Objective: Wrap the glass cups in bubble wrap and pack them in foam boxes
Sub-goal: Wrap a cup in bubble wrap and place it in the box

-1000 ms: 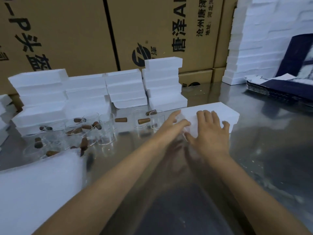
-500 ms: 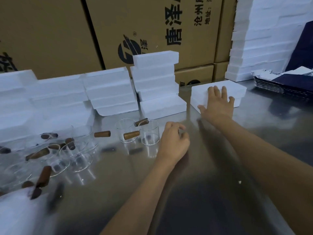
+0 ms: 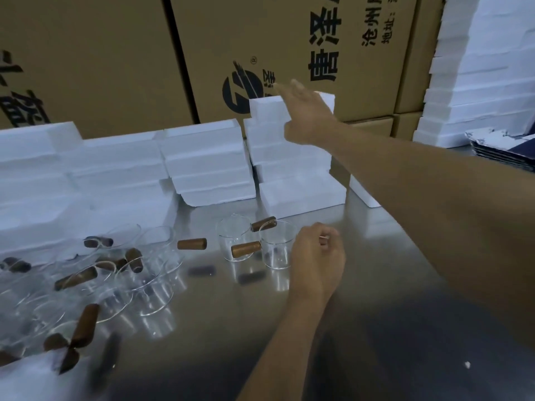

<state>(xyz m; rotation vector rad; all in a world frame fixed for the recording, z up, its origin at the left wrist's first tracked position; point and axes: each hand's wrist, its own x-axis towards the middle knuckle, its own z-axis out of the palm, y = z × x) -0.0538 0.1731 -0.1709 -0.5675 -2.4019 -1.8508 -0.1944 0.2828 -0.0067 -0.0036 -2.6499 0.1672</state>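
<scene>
Head view: we count many glass cups (image 3: 278, 246) with brown wooden handles standing or lying bare on the steel table (image 3: 390, 328), none wrapped that we can see. Stacks of white foam boxes (image 3: 289, 166) line the back edge in front of cardboard cartons (image 3: 115, 53). We cannot tell whether any box is filled, so we judge the wrapping and packing of these cups largely undone. Our left hand (image 3: 317, 261) sits just right of the nearest cup, fingers curled, pinching something small we cannot identify; contact with the cup is unclear. Our right hand (image 3: 307, 114) reaches with straight, spread fingers at the top box of the tallest stack, gripping nothing.
</scene>
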